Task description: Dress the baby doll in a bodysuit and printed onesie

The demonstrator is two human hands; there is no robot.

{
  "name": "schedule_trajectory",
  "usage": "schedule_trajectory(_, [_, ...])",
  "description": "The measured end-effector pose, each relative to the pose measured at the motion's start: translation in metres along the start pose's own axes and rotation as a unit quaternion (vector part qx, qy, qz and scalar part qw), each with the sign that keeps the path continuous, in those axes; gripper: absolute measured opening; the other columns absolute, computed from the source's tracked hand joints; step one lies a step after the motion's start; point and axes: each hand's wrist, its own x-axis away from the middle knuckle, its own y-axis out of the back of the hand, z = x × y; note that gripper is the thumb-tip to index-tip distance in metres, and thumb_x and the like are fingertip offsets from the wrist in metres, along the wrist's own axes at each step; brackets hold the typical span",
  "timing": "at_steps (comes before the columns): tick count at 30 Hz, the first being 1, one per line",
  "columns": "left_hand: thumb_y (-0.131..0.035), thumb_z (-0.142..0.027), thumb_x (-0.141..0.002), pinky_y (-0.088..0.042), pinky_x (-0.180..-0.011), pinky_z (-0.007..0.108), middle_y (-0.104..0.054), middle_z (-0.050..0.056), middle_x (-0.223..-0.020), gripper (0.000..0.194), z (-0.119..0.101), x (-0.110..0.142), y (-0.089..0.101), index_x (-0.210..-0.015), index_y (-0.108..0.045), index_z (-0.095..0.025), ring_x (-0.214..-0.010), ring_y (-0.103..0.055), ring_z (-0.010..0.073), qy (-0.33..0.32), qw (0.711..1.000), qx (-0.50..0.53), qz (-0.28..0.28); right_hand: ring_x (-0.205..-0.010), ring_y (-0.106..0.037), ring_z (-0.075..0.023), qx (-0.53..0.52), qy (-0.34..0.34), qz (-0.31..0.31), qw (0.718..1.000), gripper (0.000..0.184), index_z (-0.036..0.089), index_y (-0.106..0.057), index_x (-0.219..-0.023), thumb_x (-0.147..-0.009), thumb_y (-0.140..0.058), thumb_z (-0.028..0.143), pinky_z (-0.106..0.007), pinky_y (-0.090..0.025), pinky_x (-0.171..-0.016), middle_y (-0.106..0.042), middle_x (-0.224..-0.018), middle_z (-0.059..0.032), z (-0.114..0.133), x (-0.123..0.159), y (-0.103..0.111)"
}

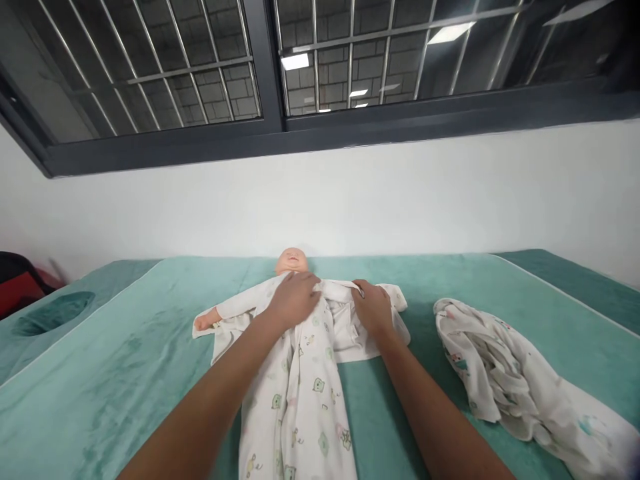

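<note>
Forearms [210, 400], hands [294, 299] [375, 308] half-curled, apparently pinching garment [305, 373]

- Doll [291, 261]: I see it on its back on the green surface [125, 360], head at the far end, one bare doll hand [205, 321] outstretched at picture left.
- Garment [320, 393]: white, printed with green animal motifs; long lower part creased lengthwise, running toward my viewpoint; upper part spread sideways.
</note>
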Motion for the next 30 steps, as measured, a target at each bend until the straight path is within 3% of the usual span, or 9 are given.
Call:
schedule_trajectory(2, [-0.049, -0.034, -0.087, -0.044, -0.096, 0.04, -0.063, 0.01, -0.117, 0.029, -0.018, -0.03, -0.002, -0.109, -0.061, -0.02, -0.109, -0.057, 0.0258, -0.021, 0.998, -0.026, 0.06, -0.104, -0.059, -0.0224, -0.004, -0.007, -0.002, 1.0, 0.031, 0.022, -0.064, -0.109, -0.091, -0.04, 0.026, -0.036, -0.029, -0.099, -0.071, -0.105, -0.0048, -0.002, -0.002, 0.0])
schedule_trajectory(5, [-0.06, -0.032, -0.079, -0.047, -0.088, 0.043, -0.064, 0.014, -0.111, 0.032, -0.033, -0.064, -0.014, -0.107, -0.061, -0.017, -0.105, -0.059, 0.03, -0.019, 0.992, -0.056, 0.114, -0.103, -0.061, -0.0225, -0.026, -0.021, 0.001, 0.999, 0.03, 0.023, -0.063, -0.11, -0.09, -0.043, 0.029, -0.034, -0.034, -0.093, -0.071, -0.104, -0.0043, -0.005, -0.005, 0.001])
schedule_trajectory(9, [-0.06, -0.025, -0.078, -0.047, -0.087, 0.045, -0.065, 0.014, -0.105, 0.028, -0.038, -0.083, -0.027, -0.105, -0.06, -0.017, -0.101, -0.062, 0.0302, -0.011, 0.984, -0.08, 0.157, -0.099, -0.062, -0.0231, -0.063, -0.034, 0.015, 0.997, 0.03, 0.026, -0.064, -0.107, -0.088, -0.046, 0.039, -0.032, -0.038, -0.084, -0.072, -0.103, -0.0027, -0.011, -0.008, 0.003])
schedule_trajectory(13, [-0.055, -0.02, -0.082, -0.046, -0.087, 0.045, -0.062, 0.015, -0.112, 0.029, -0.031, -0.079, -0.02, -0.11, -0.057, -0.017, -0.105, -0.06, 0.0291, -0.02, 0.983, -0.096, 0.155, -0.089, -0.062, -0.0221, -0.093, -0.036, 0.02, 0.995, 0.03, 0.026, -0.067, -0.094, -0.089, -0.041, 0.04, -0.031, -0.038, -0.076, -0.072, -0.094, -0.0019, -0.015, -0.009, 0.004])
schedule_trajectory(18, [-0.052, -0.013, -0.082, -0.046, -0.087, 0.044, -0.058, 0.015, -0.115, 0.03, -0.023, -0.064, 0.004, -0.112, -0.053, -0.017, -0.109, -0.056, 0.029, -0.025, 0.985, -0.112, 0.127, -0.079, -0.059, -0.0201, -0.19, -0.088, -0.003, 0.978, 0.029, 0.024, -0.066, -0.08, -0.083, -0.042, 0.04, -0.028, -0.039, -0.07, -0.07, -0.082, -0.0014, -0.017, -0.014, 0.005])
schedule_trajectory(24, [-0.051, -0.013, -0.084, -0.046, -0.084, 0.039, -0.058, 0.012, -0.11, 0.022, -0.011, -0.048, 0.036, -0.105, -0.053, -0.018, -0.102, -0.058, 0.0262, -0.023, 0.988, -0.116, 0.098, -0.071, -0.054, -0.0188, -0.355, -0.159, -0.068, 0.919, 0.022, 0.019, -0.064, -0.066, -0.071, -0.048, 0.034, -0.026, -0.039, -0.064, -0.064, -0.068, 0.0004, -0.022, -0.019, 0.009])
schedule_trajectory(30, [-0.049, -0.017, -0.086, -0.046, -0.081, 0.038, -0.058, 0.011, -0.107, 0.018, 0.006, -0.041, 0.04, -0.104, -0.051, -0.018, -0.096, -0.059, 0.0249, -0.011, 0.991, -0.117, 0.059, -0.058, -0.048, -0.0148, -0.422, -0.21, -0.096, 0.876, 0.024, 0.017, -0.063, -0.07, -0.067, -0.047, 0.034, -0.024, -0.036, -0.05, -0.059, -0.061, 0.0015, -0.029, -0.019, 0.006])
